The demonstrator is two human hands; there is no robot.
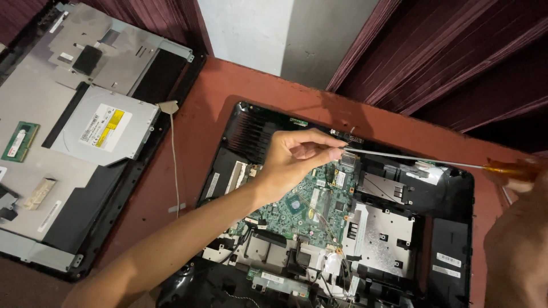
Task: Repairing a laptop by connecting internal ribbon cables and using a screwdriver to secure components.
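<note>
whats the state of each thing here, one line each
laptop base: opened up, insides exposed
green circuit board: uncovered, seated in the base
screwdriver: lying near level, tip at the board's top edge
left hand: pinching the shaft near the tip
right hand: gripping the orange handle
optical drive: out of the machine, resting on the grey panel
memory stick: loose on that panel

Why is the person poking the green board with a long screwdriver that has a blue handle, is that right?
Not quite: in the head view the screwdriver has an orange handle, not blue. The right hand holds it and the left hand steadies its tip over the green board.
</note>
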